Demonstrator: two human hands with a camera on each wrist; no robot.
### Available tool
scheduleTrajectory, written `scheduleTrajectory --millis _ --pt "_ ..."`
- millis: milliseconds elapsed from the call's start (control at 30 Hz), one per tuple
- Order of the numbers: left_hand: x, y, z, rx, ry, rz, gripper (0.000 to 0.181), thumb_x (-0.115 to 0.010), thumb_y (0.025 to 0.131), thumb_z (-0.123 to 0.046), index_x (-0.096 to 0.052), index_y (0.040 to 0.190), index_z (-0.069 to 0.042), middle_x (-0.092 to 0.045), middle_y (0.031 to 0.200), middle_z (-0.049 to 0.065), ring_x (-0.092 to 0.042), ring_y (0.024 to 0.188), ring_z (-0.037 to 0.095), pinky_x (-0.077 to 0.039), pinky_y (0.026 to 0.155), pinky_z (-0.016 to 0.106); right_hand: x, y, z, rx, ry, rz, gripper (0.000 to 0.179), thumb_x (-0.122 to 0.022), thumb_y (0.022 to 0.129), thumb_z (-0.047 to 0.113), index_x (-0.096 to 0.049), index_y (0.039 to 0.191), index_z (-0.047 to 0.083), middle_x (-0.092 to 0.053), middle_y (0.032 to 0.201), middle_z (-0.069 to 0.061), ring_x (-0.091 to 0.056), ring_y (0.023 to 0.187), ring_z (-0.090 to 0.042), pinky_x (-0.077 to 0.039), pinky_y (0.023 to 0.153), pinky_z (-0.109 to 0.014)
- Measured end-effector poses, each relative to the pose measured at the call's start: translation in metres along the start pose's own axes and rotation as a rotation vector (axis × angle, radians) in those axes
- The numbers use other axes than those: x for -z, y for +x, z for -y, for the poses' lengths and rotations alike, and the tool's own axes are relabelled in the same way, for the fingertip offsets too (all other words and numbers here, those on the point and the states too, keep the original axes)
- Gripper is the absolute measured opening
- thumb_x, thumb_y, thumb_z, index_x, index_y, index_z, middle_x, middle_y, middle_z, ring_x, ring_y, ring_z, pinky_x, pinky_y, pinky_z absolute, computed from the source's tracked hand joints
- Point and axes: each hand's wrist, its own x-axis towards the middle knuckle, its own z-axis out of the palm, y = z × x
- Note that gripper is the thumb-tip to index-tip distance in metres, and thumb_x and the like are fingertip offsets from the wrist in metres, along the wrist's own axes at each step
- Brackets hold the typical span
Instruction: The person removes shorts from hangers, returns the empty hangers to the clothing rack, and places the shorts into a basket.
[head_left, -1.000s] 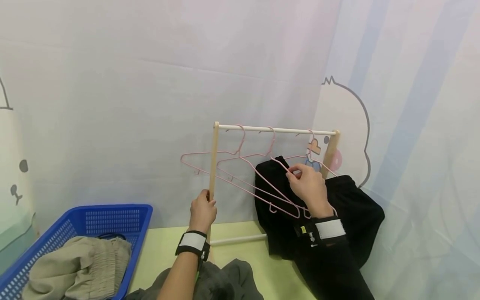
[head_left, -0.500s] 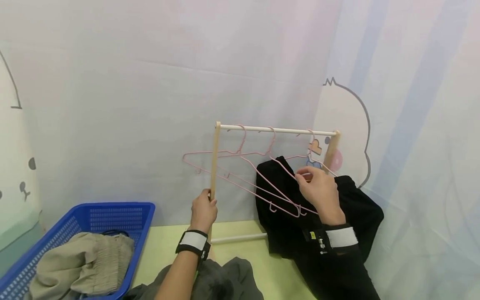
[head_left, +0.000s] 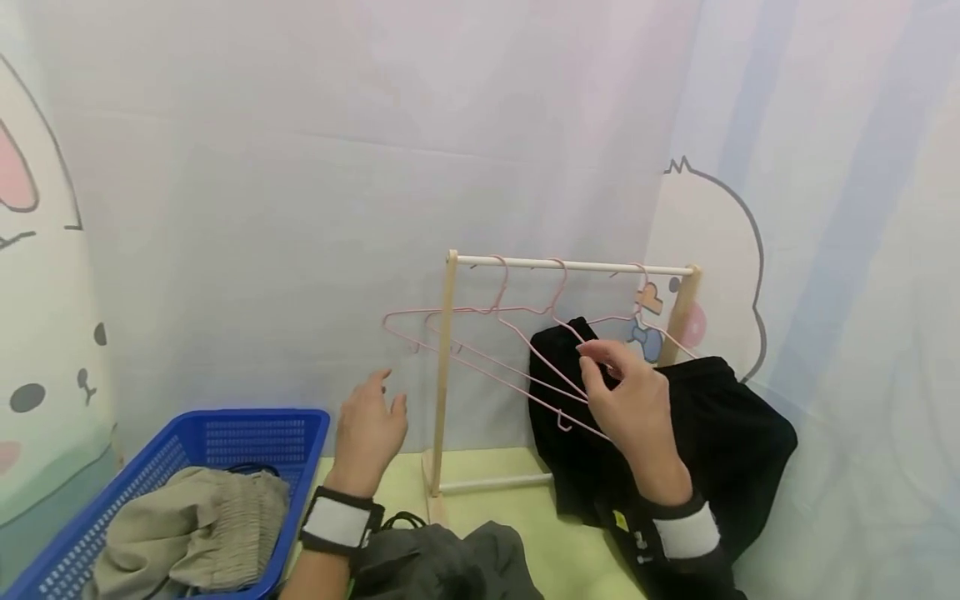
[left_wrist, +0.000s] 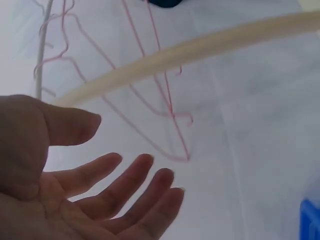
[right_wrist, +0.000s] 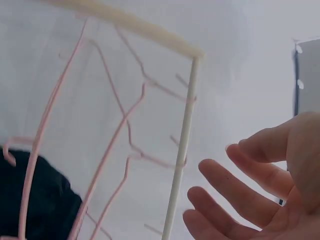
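Left grip [head_left: 370, 435] released, fingers spread, in the gap between the blue basket [head_left: 255, 437] and the near upright of the rack [head_left: 445, 375]; apart from the wood in the left-wrist view. Right grip [head_left: 637, 408] also released, fingers loosely bent, thumb tip near the index; from the head it overlaps the black garment [head_left: 723, 442] and the middle hanger [head_left: 553, 308], while the right-wrist view shows a gap between fingertips and the rack's upper bar [head_left: 592, 266]. Hangers: three, pink, all hooked on that bar. Left hanger [head_left: 497, 310] lies between the two grips; right hanger [head_left: 638, 316] lies beyond the right grip. Black garment, count one, hangs at the right hanger; how it is fastened cannot be seen. Rack: one, two wooden uprights, two pale bars (one upper, one lower), standing on the yellow-green surface [head_left: 577, 558]. Grey garment: one [head_left: 450, 562], bunched in front of the rack. Basket: one, left of the left grip, holding a beige garment [head_left: 198, 529]. Wristbands: two [head_left: 341, 521], one per wrist.
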Motion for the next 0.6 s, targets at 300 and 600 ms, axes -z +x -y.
scheduleTrajectory --millis 300,600 --pt "0.058 -0.021 0.021 0.027 0.090 0.040 0.047 -0.056 0.104 -0.016 -0.052 0.147 0.002 -0.064 0.128 0.030 -0.065 0.097 0.041 -0.051 0.070 0.050 -0.030 -0.044 0.026 0.118 0.145 0.114 0.018 -0.072 0.097 0.008 -0.077 0.112 0.015 -0.076 0.111 0.003 -0.073 0.096 -0.012 -0.062 0.080 -0.037" --pt "0.116 -0.047 0.048 0.071 0.170 0.014 0.050 -0.055 0.102 -0.018 -0.049 0.147 0.005 -0.065 0.123 0.031 -0.064 0.095 0.040 -0.050 0.070 0.048 -0.041 -0.083 0.039 -0.012 0.181 0.390 0.028 -0.073 0.098 0.015 -0.073 0.124 0.026 -0.071 0.125 0.008 -0.068 0.110 -0.017 -0.061 0.084 -0.038"
